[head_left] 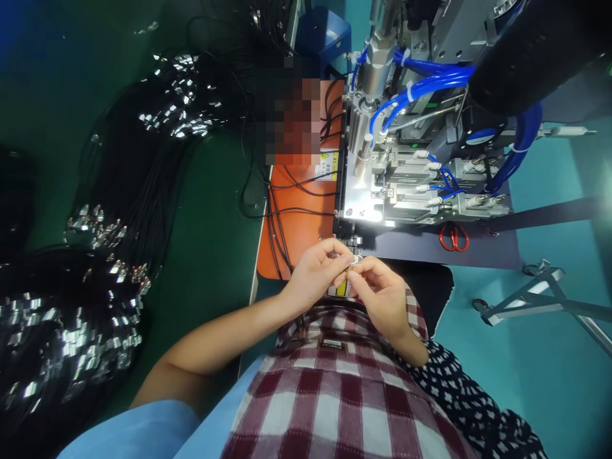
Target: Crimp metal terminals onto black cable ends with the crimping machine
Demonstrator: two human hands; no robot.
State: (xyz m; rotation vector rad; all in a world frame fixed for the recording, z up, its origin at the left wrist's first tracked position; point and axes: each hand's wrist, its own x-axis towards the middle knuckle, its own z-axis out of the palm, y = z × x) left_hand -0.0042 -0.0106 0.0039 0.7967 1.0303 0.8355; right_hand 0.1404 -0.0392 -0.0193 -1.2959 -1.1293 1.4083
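Note:
Close in front of the checked apron, my left hand (319, 273) and my right hand (381, 292) meet with their fingertips almost together. Both are closed in a pinch around a tiny piece with a white and metallic look, probably the end of a cable; the fingers cover most of it. Just beyond the fingers is the front corner of the machine (366, 197), a metal fixture with blue air tubes (430, 83). Black cables (275, 229) run over the orange board (299, 239) beside my left hand.
Large bundles of black cables (129, 172) with shiny metal ends lie on the dark green surface (210, 236) at left. Red-handled scissors (453, 238) rest on the grey plate (492, 245) at right. Behind the board stands a blue box (325, 38). A wheeled metal stand (530, 299) is on the floor.

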